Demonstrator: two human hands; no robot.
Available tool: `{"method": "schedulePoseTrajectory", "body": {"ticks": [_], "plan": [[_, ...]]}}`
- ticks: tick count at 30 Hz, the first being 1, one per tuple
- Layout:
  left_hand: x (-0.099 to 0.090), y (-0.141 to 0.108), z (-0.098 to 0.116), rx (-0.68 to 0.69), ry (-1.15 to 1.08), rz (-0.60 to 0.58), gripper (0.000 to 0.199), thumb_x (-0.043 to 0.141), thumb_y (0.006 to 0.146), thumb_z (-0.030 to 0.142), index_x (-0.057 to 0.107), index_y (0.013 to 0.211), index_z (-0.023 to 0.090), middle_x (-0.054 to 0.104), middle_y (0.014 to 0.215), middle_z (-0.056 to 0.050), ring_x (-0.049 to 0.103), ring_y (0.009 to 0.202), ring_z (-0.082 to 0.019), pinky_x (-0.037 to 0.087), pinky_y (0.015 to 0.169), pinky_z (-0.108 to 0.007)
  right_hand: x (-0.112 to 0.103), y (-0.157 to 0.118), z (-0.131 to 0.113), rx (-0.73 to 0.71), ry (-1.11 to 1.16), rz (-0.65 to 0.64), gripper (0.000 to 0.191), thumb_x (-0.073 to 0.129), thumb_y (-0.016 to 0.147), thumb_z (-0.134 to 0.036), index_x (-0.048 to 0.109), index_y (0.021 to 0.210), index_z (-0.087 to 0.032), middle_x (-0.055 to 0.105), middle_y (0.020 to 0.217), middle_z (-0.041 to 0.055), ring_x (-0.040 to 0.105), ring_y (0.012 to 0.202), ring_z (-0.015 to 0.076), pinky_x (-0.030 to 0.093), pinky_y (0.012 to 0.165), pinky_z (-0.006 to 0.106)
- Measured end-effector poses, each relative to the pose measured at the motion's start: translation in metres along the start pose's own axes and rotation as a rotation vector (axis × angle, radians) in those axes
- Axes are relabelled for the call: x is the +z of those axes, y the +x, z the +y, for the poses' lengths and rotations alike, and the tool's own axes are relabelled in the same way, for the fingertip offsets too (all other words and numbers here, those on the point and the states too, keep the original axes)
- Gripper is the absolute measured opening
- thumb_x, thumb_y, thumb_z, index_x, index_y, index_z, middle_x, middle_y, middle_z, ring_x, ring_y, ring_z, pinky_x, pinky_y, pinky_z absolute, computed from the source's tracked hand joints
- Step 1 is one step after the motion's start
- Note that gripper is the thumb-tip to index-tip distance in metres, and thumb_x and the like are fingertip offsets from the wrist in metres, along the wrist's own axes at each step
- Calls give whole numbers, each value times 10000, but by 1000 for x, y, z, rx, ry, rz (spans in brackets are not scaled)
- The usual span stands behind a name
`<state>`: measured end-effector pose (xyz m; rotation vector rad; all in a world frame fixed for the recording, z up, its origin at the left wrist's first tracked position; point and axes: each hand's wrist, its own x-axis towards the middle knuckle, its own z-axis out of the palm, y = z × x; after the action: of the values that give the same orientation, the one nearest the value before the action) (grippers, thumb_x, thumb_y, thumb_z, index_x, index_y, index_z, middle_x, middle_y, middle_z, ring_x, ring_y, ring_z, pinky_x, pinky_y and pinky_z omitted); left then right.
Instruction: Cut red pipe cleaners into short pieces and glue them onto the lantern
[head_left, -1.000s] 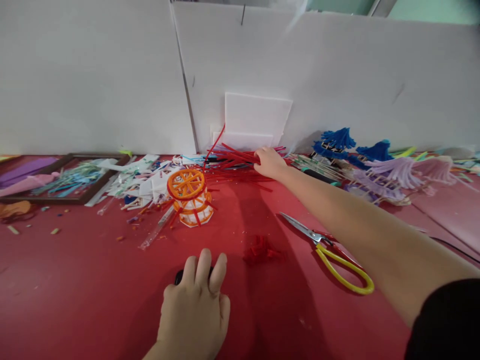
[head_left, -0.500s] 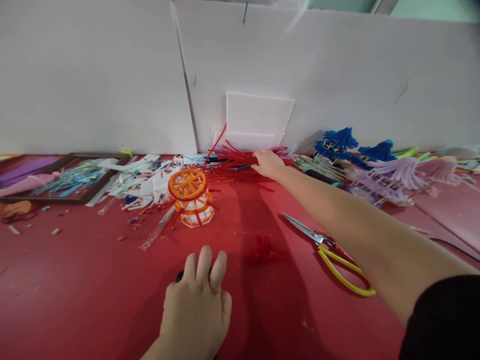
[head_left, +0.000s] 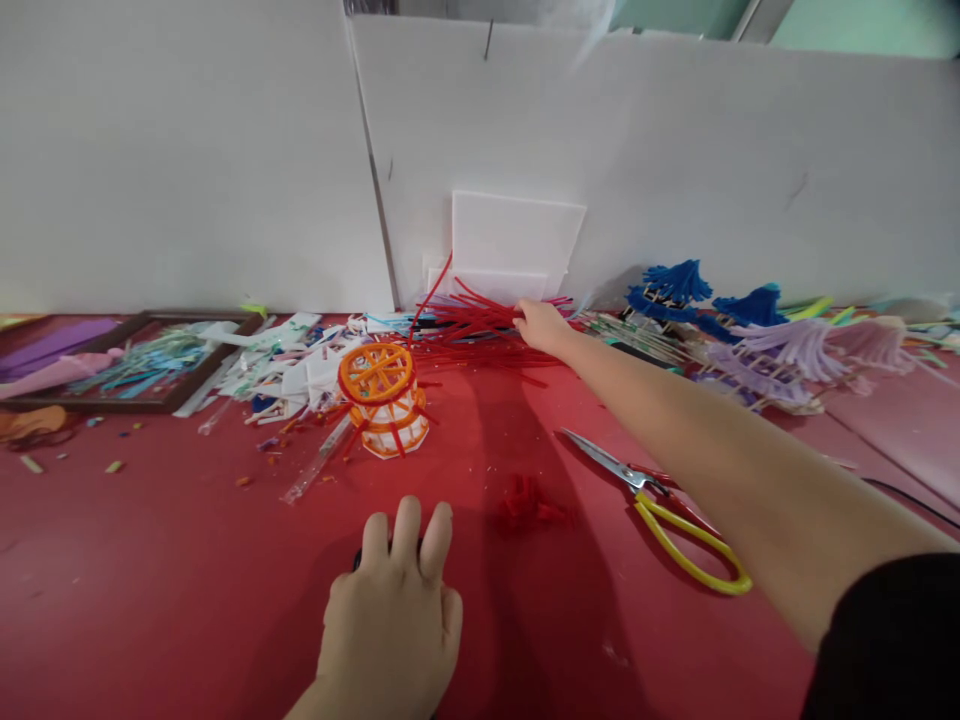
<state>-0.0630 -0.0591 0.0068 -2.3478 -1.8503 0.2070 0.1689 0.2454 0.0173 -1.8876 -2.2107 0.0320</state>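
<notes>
My right hand [head_left: 543, 326] is stretched out to the back of the table, its fingers closed at the right end of a pile of red pipe cleaners [head_left: 469, 318]. Nearer to me, my left hand [head_left: 396, 590] is curled over a black object [head_left: 357, 560], mostly hidden under the fingers. Just beyond it stands a small drum-shaped frame [head_left: 381, 395] of orange and white, with red pieces sticking out round its sides. A heap of short red cut pieces [head_left: 529, 503] lies to the right. Scissors [head_left: 637, 482] with yellow and red handles rest partly under my right forearm.
White boards [head_left: 517, 235] lean against the grey partition behind the pile. Blue roof-shaped models [head_left: 675, 285] and lilac ones [head_left: 780, 350] stand at the back right. Paper and plastic scraps [head_left: 300, 370] and a brown frame [head_left: 161, 398] lie at the left on the red table [head_left: 187, 590].
My right hand has shifted very slightly to the right at the red pile, its fingers drawn closer together. The left hand has hardly moved, and the view has tilted up a little.
</notes>
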Motion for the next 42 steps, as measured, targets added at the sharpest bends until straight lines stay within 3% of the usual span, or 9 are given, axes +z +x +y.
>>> {"method": "schedulePoseTrajectory", "body": {"ticks": [6, 10, 17, 21, 24, 27, 31, 36, 42], "plan": [[-10, 0, -1, -9, -12, 8, 543, 428, 852, 140, 570, 1370, 227, 646, 1253, -150, 612, 983, -330, 551, 545, -358, 0, 0, 2, -42, 10, -12, 348, 586, 940, -373, 577, 1236, -190, 599, 1258, 89, 619, 1066, 212, 545, 893, 428], [-18, 6, -8, 85, -59, 112, 507, 440, 850, 157, 597, 1332, 170, 709, 1065, -143, 638, 879, -325, 564, 732, -519, -8, -2, 3, -73, 0, 106, 360, 592, 936, -383, 576, 1238, -188, 600, 1258, 88, 621, 1060, 211, 547, 890, 431], [-35, 24, -8, 347, -466, 264, 339, 461, 901, 207, 613, 1201, 163, 715, 1083, -99, 658, 960, -265, 579, 822, -427, -62, -27, -18, -294, -36, 299, 295, 403, 947, -104, 622, 1141, -145, 585, 1260, 147, 500, 1224, 282, 418, 1045, 462], [-32, 41, -18, 259, -652, 374, 308, 393, 919, 174, 591, 1153, 139, 688, 1146, -125, 619, 1092, -264, 505, 961, -446, -85, -71, -33, -540, -61, 486, 315, 409, 929, -100, 661, 1042, -252, 657, 1166, 56, 489, 1224, 275, 339, 1072, 491], [-27, 55, -27, 57, -985, 215, 208, 418, 847, 173, 583, 972, 159, 678, 997, -100, 634, 981, -242, 507, 896, -427, -94, -110, -29, -512, 51, 638, 406, 358, 915, -81, 676, 1049, -293, 677, 1090, 35, 542, 1162, 247, 382, 1021, 472], [-27, 66, -26, -126, -1442, 21, 117, 412, 783, 174, 525, 763, 192, 623, 777, -28, 620, 768, -182, 513, 807, -372, -94, -146, -23, -647, 195, 496, 439, 346, 889, -71, 712, 944, -308, 699, 1053, 16, 597, 1111, 215, 439, 999, 449], [-38, 73, -1, -144, -1864, -577, 268, 491, 863, 402, 590, 891, 155, 703, 836, -56, 665, 750, -170, 524, 808, -347, -77, -182, -28, -815, 265, 467, 388, 402, 888, -70, 722, 880, -291, 721, 1056, 18, 591, 1166, 202, 437, 1046, 449], [-44, 73, 31, 75, -2043, -632, 445, 579, 844, 592, 565, 828, 148, 606, 620, 7, 588, 563, -114, 564, 720, -334, -50, -203, -38, -829, 202, 445, 307, 442, 889, -85, 711, 911, -232, 719, 1134, 44, 541, 1253, 217, 358, 1143, 474], [-37, 72, 32, 129, -2075, -678, 355, 664, 822, 487, 503, 808, 172, 371, 531, 123, 272, 407, -19, 575, 469, -273, -39, -217, -42, -704, 181, 510, 406, 496, 875, -119, 599, 1259, -199, 573, 1371, 132, 386, 1394, 299, 335, 1143, 553]]}}
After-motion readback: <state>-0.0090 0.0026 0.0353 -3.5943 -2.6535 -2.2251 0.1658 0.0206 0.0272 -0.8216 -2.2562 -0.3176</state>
